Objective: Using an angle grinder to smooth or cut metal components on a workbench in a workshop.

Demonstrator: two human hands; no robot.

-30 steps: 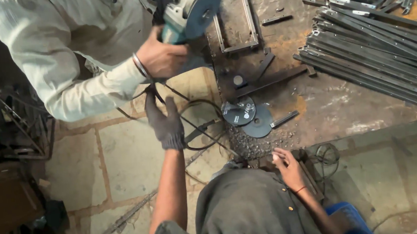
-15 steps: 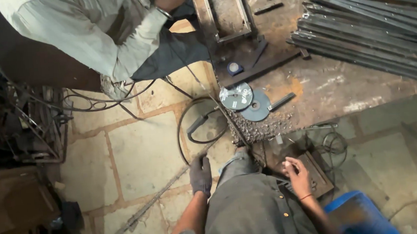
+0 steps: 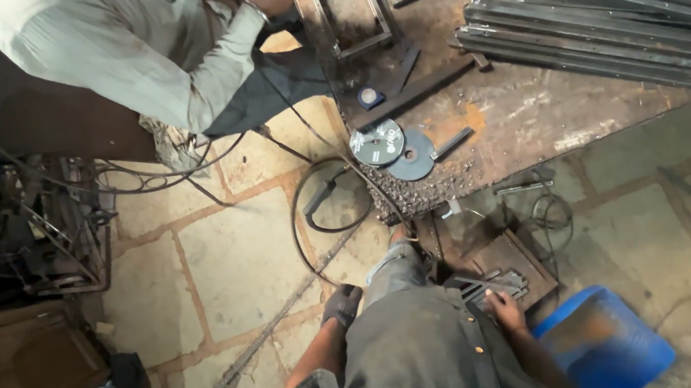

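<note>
Two hands working low: gloved left hand [image 3: 342, 304] hanging loosely curled, gripping nothing; bare right hand [image 3: 506, 311] pressing on metal strips [image 3: 490, 286], fingers spread, blue tub [image 3: 608, 350] just beside.

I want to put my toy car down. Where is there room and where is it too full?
The stone floor is bare between the black cable loop and the wire racks. The rusty table has a free patch right of the two grinding discs, below the steel bars. Around the right hand, small metal strips crowd the spot.
</note>
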